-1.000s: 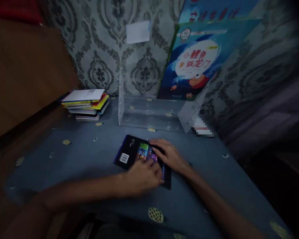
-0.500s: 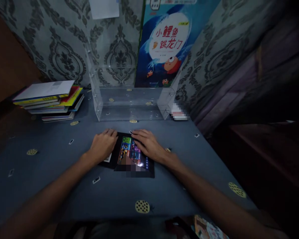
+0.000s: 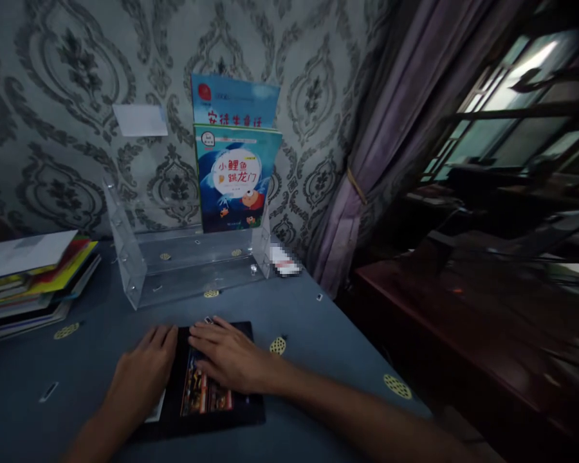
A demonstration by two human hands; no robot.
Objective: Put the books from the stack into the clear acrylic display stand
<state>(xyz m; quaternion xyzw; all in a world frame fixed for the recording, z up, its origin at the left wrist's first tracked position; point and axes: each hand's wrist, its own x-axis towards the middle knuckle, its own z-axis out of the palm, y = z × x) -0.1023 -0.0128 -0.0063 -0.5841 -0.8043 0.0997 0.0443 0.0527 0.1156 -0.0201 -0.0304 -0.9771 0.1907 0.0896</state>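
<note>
A dark-covered book (image 3: 207, 395) with a panel of bright pictures lies flat on the patterned tablecloth at the bottom of the view. My left hand (image 3: 147, 370) rests over its left side, fingers held together and bent downward at the far end; its thumb is hidden. Across the upper middle of the cover lies my right hand (image 3: 226, 354), palm down, with fingers stretched toward the left hand. A narrow strip of cover shows between the two hands. Part of a white patch peeks out below my left wrist.
Behind the book stands a clear acrylic rack (image 3: 128, 270), with a blue picture book (image 3: 231, 180) and another blue book (image 3: 236, 96) upright at its right. A stack of books (image 3: 29, 276) sits left. The table edge runs down the right, near a curtain (image 3: 347, 212).
The view has swung right and tilted up, so the book sits lower in it. My right hand has slid left over the cover, closer to my left hand.
</note>
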